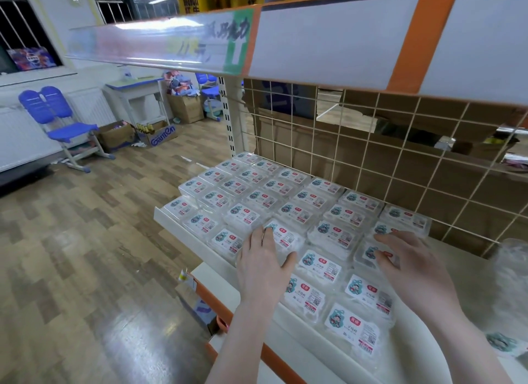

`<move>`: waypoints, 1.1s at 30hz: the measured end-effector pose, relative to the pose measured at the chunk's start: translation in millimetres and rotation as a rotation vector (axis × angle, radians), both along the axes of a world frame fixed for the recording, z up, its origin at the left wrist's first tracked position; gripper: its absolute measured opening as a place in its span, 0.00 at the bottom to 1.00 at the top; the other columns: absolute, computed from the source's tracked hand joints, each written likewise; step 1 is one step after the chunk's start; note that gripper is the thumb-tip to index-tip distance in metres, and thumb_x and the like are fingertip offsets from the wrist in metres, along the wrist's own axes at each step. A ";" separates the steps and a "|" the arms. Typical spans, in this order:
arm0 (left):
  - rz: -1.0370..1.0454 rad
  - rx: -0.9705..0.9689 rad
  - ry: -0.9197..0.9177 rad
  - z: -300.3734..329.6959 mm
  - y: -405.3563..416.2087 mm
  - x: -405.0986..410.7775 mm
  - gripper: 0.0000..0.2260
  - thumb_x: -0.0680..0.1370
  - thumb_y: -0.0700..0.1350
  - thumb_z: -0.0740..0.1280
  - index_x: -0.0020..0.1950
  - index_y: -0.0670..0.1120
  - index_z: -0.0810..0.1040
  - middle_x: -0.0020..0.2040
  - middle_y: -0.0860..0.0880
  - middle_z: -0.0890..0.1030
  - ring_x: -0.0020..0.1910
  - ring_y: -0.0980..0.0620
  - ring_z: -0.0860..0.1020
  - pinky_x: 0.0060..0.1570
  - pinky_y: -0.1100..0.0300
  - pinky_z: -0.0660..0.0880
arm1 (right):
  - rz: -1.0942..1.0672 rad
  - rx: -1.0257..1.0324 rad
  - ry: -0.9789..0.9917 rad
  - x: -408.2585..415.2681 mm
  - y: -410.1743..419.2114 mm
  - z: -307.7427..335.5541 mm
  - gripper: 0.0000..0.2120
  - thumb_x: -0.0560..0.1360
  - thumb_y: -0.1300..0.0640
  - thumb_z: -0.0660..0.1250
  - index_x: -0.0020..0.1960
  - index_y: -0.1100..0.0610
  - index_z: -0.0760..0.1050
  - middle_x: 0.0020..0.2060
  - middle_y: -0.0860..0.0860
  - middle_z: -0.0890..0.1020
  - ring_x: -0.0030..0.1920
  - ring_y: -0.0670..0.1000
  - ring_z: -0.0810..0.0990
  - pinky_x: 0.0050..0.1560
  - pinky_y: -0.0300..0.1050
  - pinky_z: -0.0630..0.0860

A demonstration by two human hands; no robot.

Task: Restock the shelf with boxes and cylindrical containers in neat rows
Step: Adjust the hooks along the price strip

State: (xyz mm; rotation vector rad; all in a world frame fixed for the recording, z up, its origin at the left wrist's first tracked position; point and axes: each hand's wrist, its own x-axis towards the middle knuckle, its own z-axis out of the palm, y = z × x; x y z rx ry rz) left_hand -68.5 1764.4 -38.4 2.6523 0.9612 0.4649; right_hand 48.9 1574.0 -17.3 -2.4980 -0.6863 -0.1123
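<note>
Wood-pattern flooring [85, 255] fills the left of the frame, with a blue chair [61, 120] and cardboard cartons [137, 135] at upper left. At centre and lower right, a white shelf [168, 220] backed by a wire grid [400, 160] carries clear plastic boxes [308, 209] with white labels in slanting rows. At lower centre, the left hand [264, 263] lies flat, fingers straight, on one box [284, 238]. At lower right, the right hand [411, 260] presses straight fingers on another box [368, 255].

Roughly thirty clear plastic boxes [320, 265] in rows on the white shelf [171, 220]. Left of the shelf: two blue chairs [57, 117], three open cardboard cartons [157, 133]. Two hands above the boxes.
</note>
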 end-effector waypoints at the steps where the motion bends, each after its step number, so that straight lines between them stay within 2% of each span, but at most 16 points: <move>1: 0.001 -0.004 0.002 0.1 1.2 1.0 0.31 0.78 0.62 0.56 0.76 0.48 0.57 0.76 0.50 0.57 0.75 0.50 0.54 0.73 0.56 0.53 | 0.000 -0.002 0.004 0.3 0.2 0.1 0.15 0.76 0.55 0.62 0.62 0.51 0.75 0.61 0.48 0.74 0.63 0.49 0.69 0.55 0.43 0.64; 10: 0.041 -0.026 0.005 -1.0 6.8 4.8 0.31 0.78 0.60 0.57 0.76 0.47 0.57 0.76 0.49 0.57 0.75 0.49 0.55 0.72 0.55 0.55 | -0.010 0.043 0.002 1.5 -3.9 -5.3 0.14 0.76 0.54 0.62 0.61 0.50 0.76 0.59 0.47 0.75 0.58 0.50 0.74 0.55 0.45 0.69; 19: 0.053 -0.052 -0.043 -1.4 3.8 0.3 0.31 0.77 0.61 0.60 0.76 0.49 0.58 0.76 0.49 0.59 0.75 0.48 0.55 0.72 0.55 0.53 | -0.021 0.035 -0.052 1.0 -14.5 -9.2 0.13 0.76 0.54 0.63 0.59 0.52 0.77 0.58 0.48 0.77 0.60 0.52 0.72 0.54 0.44 0.66; 22: 0.044 -0.031 -0.063 0.2 1.1 -6.6 0.29 0.78 0.60 0.59 0.75 0.48 0.59 0.75 0.48 0.60 0.74 0.48 0.56 0.72 0.55 0.54 | -0.044 0.040 -0.086 -4.5 -18.5 -11.5 0.12 0.76 0.56 0.65 0.58 0.54 0.78 0.57 0.51 0.78 0.59 0.55 0.73 0.55 0.46 0.68; 24: 0.025 -0.012 -0.073 2.3 -0.6 -12.8 0.29 0.78 0.59 0.59 0.75 0.48 0.60 0.74 0.48 0.61 0.73 0.48 0.57 0.71 0.54 0.56 | -0.066 0.041 -0.138 -12.2 -22.1 -13.7 0.10 0.75 0.59 0.66 0.55 0.56 0.79 0.54 0.53 0.79 0.56 0.56 0.75 0.50 0.47 0.71; 28: -0.058 0.006 -0.101 6.5 -2.2 -28.2 0.26 0.78 0.57 0.61 0.73 0.45 0.65 0.72 0.46 0.65 0.71 0.46 0.61 0.69 0.52 0.59 | -0.112 0.090 -0.259 -37.2 -34.7 -18.8 0.08 0.69 0.65 0.70 0.48 0.59 0.81 0.44 0.57 0.81 0.42 0.61 0.79 0.35 0.47 0.75; 33: -0.218 0.002 -0.126 13.6 -4.4 -52.1 0.23 0.77 0.53 0.64 0.69 0.45 0.70 0.69 0.45 0.69 0.68 0.46 0.64 0.67 0.53 0.61 | -0.351 0.081 -0.302 -85.2 -53.0 -20.6 0.08 0.69 0.64 0.71 0.48 0.64 0.80 0.44 0.61 0.81 0.41 0.63 0.78 0.38 0.50 0.75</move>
